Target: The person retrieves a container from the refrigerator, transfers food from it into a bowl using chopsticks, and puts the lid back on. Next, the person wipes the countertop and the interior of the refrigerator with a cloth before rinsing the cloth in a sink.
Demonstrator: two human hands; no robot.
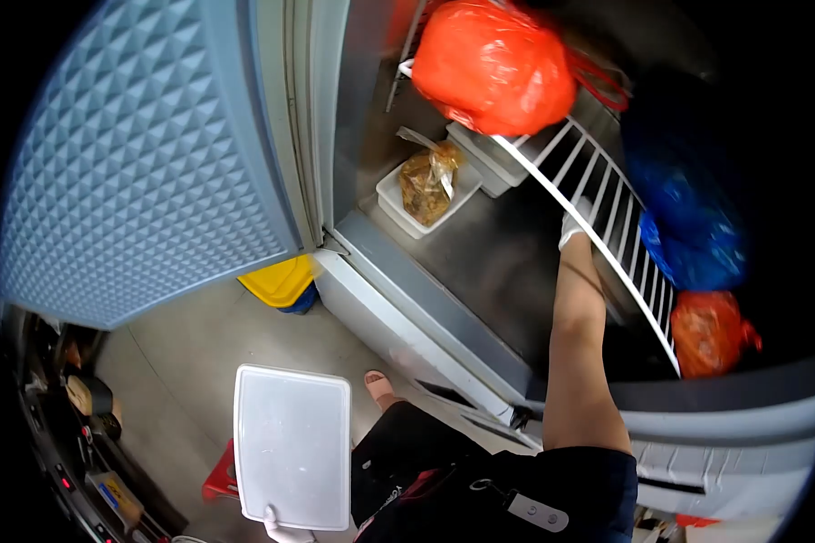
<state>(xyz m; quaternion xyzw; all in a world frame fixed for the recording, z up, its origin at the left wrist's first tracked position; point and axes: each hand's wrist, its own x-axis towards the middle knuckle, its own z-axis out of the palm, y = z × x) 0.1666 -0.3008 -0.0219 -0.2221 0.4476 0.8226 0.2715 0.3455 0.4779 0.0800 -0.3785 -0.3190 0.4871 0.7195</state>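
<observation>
My left hand (285, 528), in a white glove, grips the near edge of a white rectangular plastic container (293, 443) with a flat lid, held out over the floor. Bare-armed and gloved at the wrist, my right hand (574, 223) reaches into the open refrigerator, below the white wire shelf (598, 213). The shelf's bars and shadow hide its fingers. On the floor of the compartment, left of that hand, a clear bag of brownish food (427, 185) rests in a white tub (398, 206). Behind it sits another pale container (493, 163).
A red plastic bag (493, 68), a blue bag (693, 226) and a smaller red bag (708, 333) lie on the wire shelf. The textured refrigerator door (145, 163) stands wide at left. A yellow-lidded bin (281, 281) and a red stool (220, 475) are on the floor.
</observation>
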